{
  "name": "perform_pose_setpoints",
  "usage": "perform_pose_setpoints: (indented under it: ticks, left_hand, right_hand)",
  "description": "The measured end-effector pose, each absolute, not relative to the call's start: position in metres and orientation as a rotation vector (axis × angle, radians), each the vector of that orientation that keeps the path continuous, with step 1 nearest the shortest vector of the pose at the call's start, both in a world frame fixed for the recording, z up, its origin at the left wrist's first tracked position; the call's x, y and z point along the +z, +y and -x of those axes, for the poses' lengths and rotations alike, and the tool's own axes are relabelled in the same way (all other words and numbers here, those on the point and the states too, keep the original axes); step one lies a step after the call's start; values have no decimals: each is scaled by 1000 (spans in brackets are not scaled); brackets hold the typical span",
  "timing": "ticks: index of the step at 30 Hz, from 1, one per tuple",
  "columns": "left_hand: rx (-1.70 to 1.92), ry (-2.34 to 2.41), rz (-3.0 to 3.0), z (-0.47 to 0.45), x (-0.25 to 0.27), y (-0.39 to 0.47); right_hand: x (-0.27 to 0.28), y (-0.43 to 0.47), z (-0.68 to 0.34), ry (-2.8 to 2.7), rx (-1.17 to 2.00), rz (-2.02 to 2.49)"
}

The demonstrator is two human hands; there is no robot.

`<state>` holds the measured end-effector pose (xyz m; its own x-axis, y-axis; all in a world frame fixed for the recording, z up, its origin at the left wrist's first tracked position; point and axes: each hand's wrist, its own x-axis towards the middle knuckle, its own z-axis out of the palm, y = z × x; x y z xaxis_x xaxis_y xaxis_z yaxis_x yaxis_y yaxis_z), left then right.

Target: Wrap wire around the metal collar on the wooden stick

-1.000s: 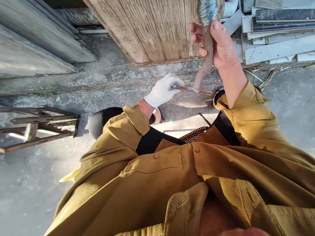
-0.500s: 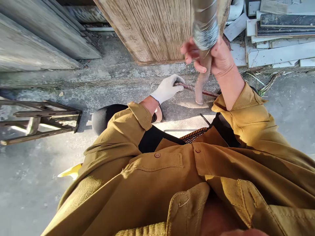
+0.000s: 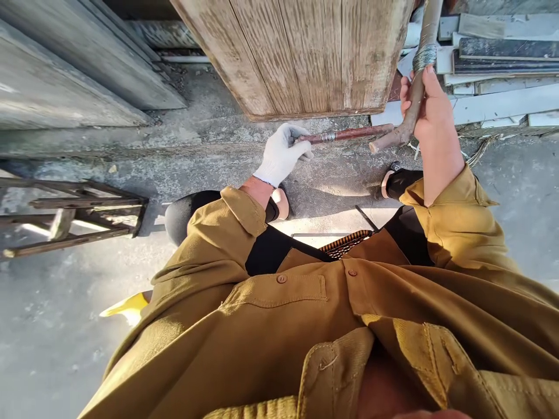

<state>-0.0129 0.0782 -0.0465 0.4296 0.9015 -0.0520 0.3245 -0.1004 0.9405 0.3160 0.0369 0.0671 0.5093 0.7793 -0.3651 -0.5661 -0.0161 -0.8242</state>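
In a white glove, my left hand is closed on one end of a thin reddish-brown stick with wire wound round it near the fingers. My bare right hand grips a thicker, crooked tree branch, fingers on one side and thumb on the other. Just above that hand, a band of silvery wire is coiled tightly round the branch. The branch's cut lower end points left, close to the stick's far end; I cannot tell whether the two touch. The branch's upper end runs out of view.
A weathered wooden board stands ahead of my hands. White and dark planks are stacked at the right. A small wooden frame stands on the concrete floor at the left, with grey boards behind. Below lies something yellow.
My right hand has moved right with the branch, which now tilts and looks farther from the camera. In my left hand, the stick has swung up to nearly level.
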Motion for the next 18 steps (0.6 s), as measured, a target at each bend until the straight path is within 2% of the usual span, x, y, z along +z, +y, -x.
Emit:
perform_pose_setpoints:
  ticks: [6, 11, 18]
  left_hand:
    - [692, 1034, -1648, 11, -30, 75]
    - [663, 1036, -1700, 14, -13, 72]
    - [657, 832, -1654, 17, 8, 72]
  right_hand:
    - [76, 25, -312, -691, 1112, 1026]
    - [83, 32, -292, -835, 1113, 1057]
    - [70, 27, -248, -1157, 1414, 1281]
